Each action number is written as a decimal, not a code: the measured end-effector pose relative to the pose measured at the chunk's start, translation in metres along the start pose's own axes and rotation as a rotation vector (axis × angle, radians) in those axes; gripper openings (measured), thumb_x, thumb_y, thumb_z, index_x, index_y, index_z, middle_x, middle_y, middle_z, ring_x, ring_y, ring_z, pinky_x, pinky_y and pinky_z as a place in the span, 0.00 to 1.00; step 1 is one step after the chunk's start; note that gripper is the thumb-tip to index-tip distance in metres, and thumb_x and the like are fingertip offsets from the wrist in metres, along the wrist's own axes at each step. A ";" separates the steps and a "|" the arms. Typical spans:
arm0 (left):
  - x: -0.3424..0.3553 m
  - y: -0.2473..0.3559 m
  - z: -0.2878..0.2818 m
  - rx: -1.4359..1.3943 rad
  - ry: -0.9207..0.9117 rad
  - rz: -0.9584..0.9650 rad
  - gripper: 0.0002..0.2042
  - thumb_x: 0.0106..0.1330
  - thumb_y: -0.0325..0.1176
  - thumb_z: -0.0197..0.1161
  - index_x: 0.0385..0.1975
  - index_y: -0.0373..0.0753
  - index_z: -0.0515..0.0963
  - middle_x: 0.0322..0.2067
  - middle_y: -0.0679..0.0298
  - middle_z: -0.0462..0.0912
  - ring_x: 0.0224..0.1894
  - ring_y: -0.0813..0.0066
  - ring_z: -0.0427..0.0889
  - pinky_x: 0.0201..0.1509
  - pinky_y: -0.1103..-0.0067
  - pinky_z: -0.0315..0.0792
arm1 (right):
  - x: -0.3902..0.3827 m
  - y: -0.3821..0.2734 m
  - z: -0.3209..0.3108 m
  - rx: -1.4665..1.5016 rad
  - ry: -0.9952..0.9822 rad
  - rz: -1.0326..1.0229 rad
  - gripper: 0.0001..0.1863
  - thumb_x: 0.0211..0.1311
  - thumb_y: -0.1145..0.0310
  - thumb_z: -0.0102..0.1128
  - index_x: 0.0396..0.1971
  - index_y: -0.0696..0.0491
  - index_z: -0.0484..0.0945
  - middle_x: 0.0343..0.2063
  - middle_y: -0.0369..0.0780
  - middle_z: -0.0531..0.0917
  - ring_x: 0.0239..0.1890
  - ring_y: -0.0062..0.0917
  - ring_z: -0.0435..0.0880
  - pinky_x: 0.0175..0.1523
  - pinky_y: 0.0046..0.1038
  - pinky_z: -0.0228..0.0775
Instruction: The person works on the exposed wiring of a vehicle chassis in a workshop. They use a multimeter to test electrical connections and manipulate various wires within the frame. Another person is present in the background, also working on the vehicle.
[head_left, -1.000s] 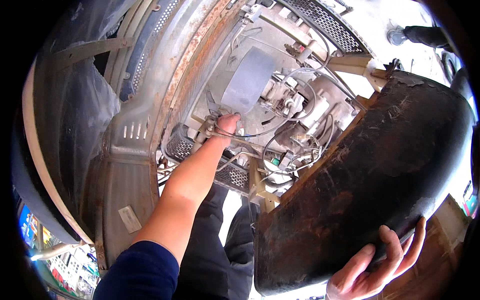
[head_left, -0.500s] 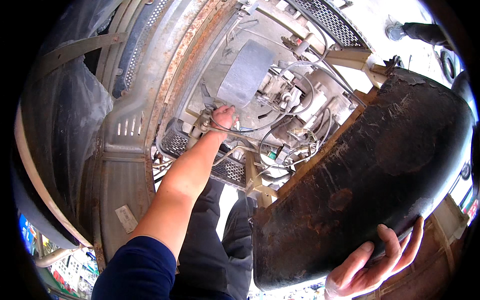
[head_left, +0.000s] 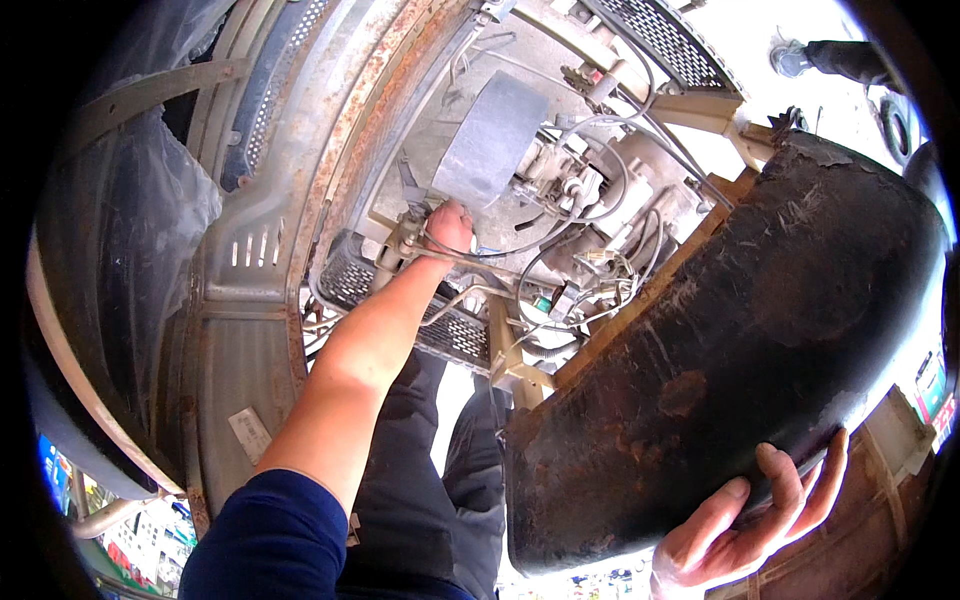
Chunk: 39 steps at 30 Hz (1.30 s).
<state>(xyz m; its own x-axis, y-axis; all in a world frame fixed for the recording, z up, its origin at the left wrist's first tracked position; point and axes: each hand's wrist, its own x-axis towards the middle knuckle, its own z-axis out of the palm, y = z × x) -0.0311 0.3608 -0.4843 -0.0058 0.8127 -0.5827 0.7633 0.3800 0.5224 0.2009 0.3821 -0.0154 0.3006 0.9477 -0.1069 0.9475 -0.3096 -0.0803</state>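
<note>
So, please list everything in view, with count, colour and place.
Curved panel: one, black, right
Curved plate: one, grey, upper centre
Machinery: one group, greyish, centre
Cables: several, greyish, across machinery
Perforated panels: several, dark or bluish, top and centre
Beams: several, tan, around machinery
Metal sheeting: count unclear, grey, rusty, left
Plastic sheet: one, clear, left
Label: one, white, lower left
Tyre: one, dark, upper right
Another person's trouser leg: one, dark, upper right
Goods: many, multicoloured, lower left
Trousers: one pair, dark, lower centre
Sleeve: one, navy, lower left
Left hand: one, ungloved, near curved plate
Right hand: one, ungloved, touching curved panel
</note>
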 end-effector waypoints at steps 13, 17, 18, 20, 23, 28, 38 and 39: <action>0.013 -0.002 -0.003 -0.451 -0.193 -0.226 0.14 0.62 0.36 0.50 0.27 0.33 0.79 0.32 0.47 0.80 0.36 0.49 0.79 0.41 0.64 0.71 | 0.001 0.003 -0.003 -0.006 -0.038 -0.038 0.18 0.57 0.75 0.39 0.48 0.55 0.69 0.62 0.53 0.55 0.64 0.44 0.61 0.63 0.45 0.59; 0.014 -0.026 0.007 -0.352 -0.209 -0.118 0.12 0.61 0.34 0.52 0.29 0.32 0.79 0.31 0.50 0.81 0.33 0.55 0.80 0.38 0.67 0.73 | 0.002 0.004 -0.004 -0.063 -0.036 -0.090 0.18 0.57 0.75 0.38 0.48 0.56 0.69 0.63 0.53 0.54 0.64 0.44 0.62 0.63 0.43 0.60; 0.013 -0.025 0.008 -0.379 -0.206 -0.139 0.12 0.61 0.34 0.52 0.30 0.32 0.79 0.31 0.51 0.81 0.31 0.57 0.80 0.36 0.67 0.73 | 0.003 0.005 -0.004 -0.107 -0.036 -0.115 0.18 0.57 0.75 0.38 0.48 0.56 0.69 0.63 0.53 0.54 0.63 0.44 0.62 0.63 0.42 0.60; 0.009 0.002 -0.002 -0.533 -0.210 -0.298 0.12 0.60 0.33 0.53 0.31 0.30 0.78 0.30 0.52 0.80 0.30 0.61 0.80 0.32 0.68 0.74 | 0.003 0.005 -0.002 -0.109 -0.032 -0.104 0.18 0.58 0.75 0.37 0.48 0.55 0.68 0.63 0.53 0.53 0.62 0.43 0.64 0.62 0.41 0.62; 0.004 0.024 -0.011 -0.725 -0.204 -0.436 0.12 0.59 0.34 0.55 0.30 0.28 0.77 0.27 0.54 0.79 0.29 0.64 0.79 0.28 0.69 0.75 | 0.017 0.005 0.002 0.054 0.053 -0.175 0.13 0.57 0.76 0.45 0.43 0.60 0.72 0.57 0.54 0.61 0.55 0.45 0.69 0.57 0.42 0.67; 0.005 0.007 -0.006 -0.700 -0.189 -0.380 0.12 0.58 0.34 0.57 0.27 0.29 0.78 0.24 0.55 0.79 0.29 0.65 0.79 0.27 0.70 0.74 | 0.002 0.002 -0.001 0.003 -0.034 -0.040 0.18 0.58 0.75 0.37 0.48 0.55 0.68 0.64 0.51 0.53 0.61 0.42 0.65 0.62 0.40 0.62; -0.001 0.016 0.006 -0.868 -0.165 -0.433 0.11 0.52 0.31 0.63 0.33 0.32 0.77 0.31 0.54 0.81 0.34 0.63 0.79 0.39 0.72 0.73 | 0.002 0.003 0.002 -0.002 0.008 -0.045 0.17 0.58 0.73 0.38 0.46 0.55 0.70 0.63 0.50 0.55 0.61 0.40 0.66 0.62 0.39 0.62; -0.003 0.023 0.002 -0.782 -0.181 -0.372 0.13 0.50 0.31 0.65 0.35 0.32 0.77 0.32 0.54 0.81 0.35 0.62 0.80 0.41 0.72 0.73 | 0.001 0.005 0.002 0.005 0.018 -0.037 0.17 0.58 0.73 0.38 0.46 0.55 0.71 0.63 0.50 0.55 0.61 0.40 0.66 0.62 0.39 0.62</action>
<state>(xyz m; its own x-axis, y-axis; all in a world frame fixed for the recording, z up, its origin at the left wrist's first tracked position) -0.0122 0.3666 -0.4715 -0.0130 0.5194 -0.8544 0.0718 0.8528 0.5173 0.2055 0.3817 -0.0183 0.2675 0.9597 -0.0861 0.9574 -0.2749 -0.0890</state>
